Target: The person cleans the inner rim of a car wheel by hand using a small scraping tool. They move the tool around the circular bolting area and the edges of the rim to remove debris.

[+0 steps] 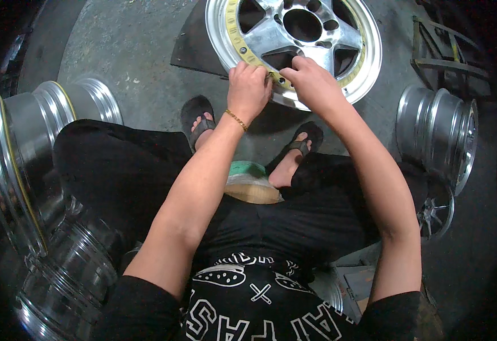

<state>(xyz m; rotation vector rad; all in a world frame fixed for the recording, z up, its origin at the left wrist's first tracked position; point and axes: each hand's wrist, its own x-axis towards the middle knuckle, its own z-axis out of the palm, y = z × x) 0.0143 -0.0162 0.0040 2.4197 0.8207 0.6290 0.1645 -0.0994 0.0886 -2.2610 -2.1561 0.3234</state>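
A silver alloy wheel [262,39] lies face up in front of me, with star-like spokes around an open centre bore. A yellow tape-like band [234,32] runs around its face ring, which has small bolt holes. My left hand [248,88] is on the near part of this band, its fingers curled and fingertips hidden. Just to the right, my right hand [312,81] reaches over the same near rim with its thumb and fingers drawn together, close to a bolt hole. Whether either hand pinches the band or only presses on it cannot be made out.
Under the wheel is a dark support [193,49]. Polished wheel barrels [39,115] crowd my left side; another wheel [427,128] stands at right, below a metal frame [449,66]. Between my legs sits a round green-and-tan object [250,187]. My sandalled feet rest on the concrete floor [120,51].
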